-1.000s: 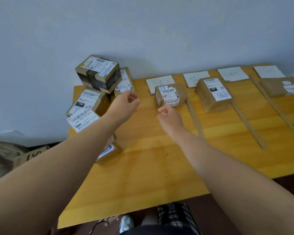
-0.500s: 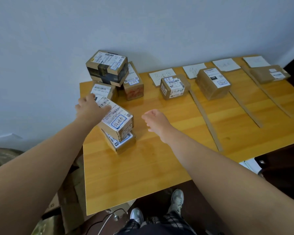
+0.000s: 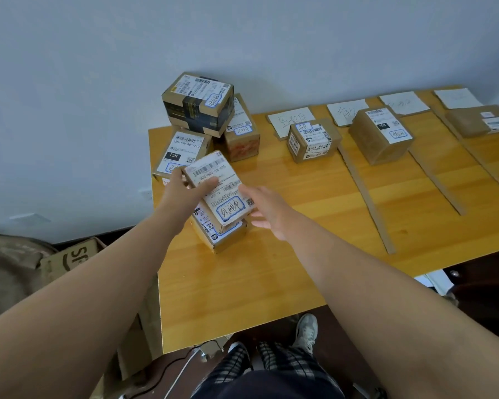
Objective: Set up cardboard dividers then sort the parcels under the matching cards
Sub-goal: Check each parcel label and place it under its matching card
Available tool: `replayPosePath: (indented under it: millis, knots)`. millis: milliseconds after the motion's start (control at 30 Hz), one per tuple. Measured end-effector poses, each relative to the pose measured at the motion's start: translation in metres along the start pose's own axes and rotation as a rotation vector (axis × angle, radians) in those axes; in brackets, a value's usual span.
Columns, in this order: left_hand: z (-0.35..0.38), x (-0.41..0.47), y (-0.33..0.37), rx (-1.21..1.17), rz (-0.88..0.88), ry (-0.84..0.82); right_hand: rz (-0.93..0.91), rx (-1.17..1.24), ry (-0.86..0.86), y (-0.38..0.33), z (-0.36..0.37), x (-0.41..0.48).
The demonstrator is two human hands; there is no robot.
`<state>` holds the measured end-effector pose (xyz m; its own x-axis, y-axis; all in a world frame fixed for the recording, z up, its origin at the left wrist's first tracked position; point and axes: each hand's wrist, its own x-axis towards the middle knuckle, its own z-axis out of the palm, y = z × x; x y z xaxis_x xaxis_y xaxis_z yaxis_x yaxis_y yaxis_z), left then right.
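My left hand (image 3: 185,194) grips a small brown parcel (image 3: 222,194) with a white label, tilted up above another parcel (image 3: 224,236) lying on the wooden table (image 3: 242,289). My right hand (image 3: 267,210) is open right beside the held parcel's near corner; I cannot tell if it touches. A pile of parcels (image 3: 198,106) stands at the table's back left. Several white name cards (image 3: 293,120) lie along the back edge. Three cardboard strip dividers (image 3: 366,197) run from back to front. One parcel (image 3: 313,142) sits under the first card, another (image 3: 382,135) under the second, a flat one (image 3: 478,120) at the far right.
A pale wall rises behind the table. A cardboard box (image 3: 69,257) and a brown sack (image 3: 6,272) sit on the floor at the left. My checked trousers and shoes (image 3: 307,331) show below the table's front edge, with a cable (image 3: 179,378) on the floor.
My left hand went from the back pile to the front-left stack and took hold of its top parcel, lifting and tilting it. My right hand drew back from the first-card parcel toward it.
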<state>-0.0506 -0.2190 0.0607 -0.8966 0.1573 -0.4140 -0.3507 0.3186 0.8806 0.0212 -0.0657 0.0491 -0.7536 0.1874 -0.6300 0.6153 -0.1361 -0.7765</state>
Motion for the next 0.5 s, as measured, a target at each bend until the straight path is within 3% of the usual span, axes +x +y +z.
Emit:
replayPosePath:
  millis: [267,500]
  knots:
    - [0.032,-0.01,0.007,0.077,0.104,-0.167,-0.052,0.201,-0.011,0.03,-0.019,-0.004]
    - [0.048,-0.019,0.01,-0.033,0.099,-0.143,-0.198,0.324,0.129,0.03,-0.051,-0.023]
